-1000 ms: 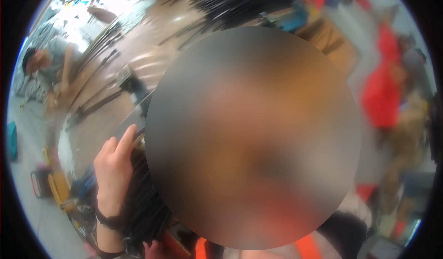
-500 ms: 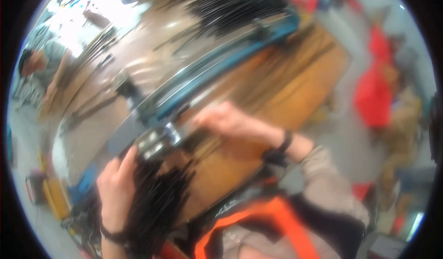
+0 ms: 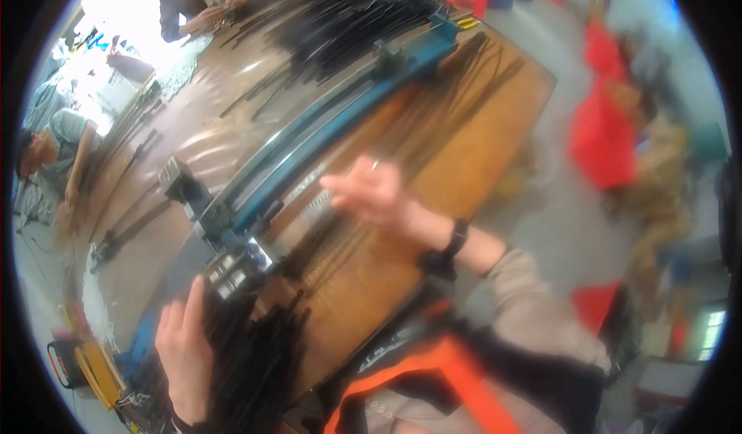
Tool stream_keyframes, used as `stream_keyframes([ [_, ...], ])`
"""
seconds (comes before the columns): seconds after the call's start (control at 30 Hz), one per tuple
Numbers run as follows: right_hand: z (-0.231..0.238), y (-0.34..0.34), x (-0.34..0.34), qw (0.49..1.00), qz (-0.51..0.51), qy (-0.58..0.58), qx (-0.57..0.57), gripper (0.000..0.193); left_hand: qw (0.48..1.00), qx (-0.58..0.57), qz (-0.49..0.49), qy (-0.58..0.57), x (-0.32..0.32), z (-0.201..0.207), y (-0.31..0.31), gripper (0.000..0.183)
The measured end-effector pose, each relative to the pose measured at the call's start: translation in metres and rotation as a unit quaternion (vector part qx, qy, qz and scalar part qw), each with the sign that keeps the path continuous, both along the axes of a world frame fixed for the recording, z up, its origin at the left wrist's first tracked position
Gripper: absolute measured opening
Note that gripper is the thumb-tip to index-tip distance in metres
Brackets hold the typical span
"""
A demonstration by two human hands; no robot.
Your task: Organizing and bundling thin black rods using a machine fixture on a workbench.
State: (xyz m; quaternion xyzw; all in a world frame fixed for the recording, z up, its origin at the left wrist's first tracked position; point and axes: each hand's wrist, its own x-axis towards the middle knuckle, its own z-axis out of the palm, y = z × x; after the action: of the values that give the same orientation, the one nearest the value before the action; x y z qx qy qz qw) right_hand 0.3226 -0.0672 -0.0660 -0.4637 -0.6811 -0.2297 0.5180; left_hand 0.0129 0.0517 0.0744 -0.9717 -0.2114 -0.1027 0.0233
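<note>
With fingers nearly straight, has left hand (image 3: 184, 350) near metal block (image 3: 229, 273); curls right hand (image 3: 376, 193); cannot tell either grip.

The left hand (image 3: 185, 349), fingers fairly straight, is beside a bundle of black rods (image 3: 259, 357), its index fingertip close to a metal block (image 3: 232, 273) at the near end of a long blue rail (image 3: 332, 140). The right hand (image 3: 376, 192), fingers curled, hovers over the brown tabletop (image 3: 348, 318); whether it grips anything is unclear. More dark rods (image 3: 355, 36) lie beyond the rail, and a co-worker (image 3: 66, 144) is at far left.
</note>
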Motion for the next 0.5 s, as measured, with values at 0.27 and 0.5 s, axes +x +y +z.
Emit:
stream_keyframes([
  [0.27, -0.013, 0.015, 0.05, 0.986, -0.164, -0.034, 0.0, 0.022, 0.983, 0.052, 0.113, -0.135, -0.049, 0.012, 0.038, 0.031],
  [0.5, 0.001, 0.094, 0.006, 0.961, 0.038, 0.12, -0.247, 0.01, 0.97, 0.106, 0.134, -0.171, -0.066, 0.054, 0.057, 0.026],
])
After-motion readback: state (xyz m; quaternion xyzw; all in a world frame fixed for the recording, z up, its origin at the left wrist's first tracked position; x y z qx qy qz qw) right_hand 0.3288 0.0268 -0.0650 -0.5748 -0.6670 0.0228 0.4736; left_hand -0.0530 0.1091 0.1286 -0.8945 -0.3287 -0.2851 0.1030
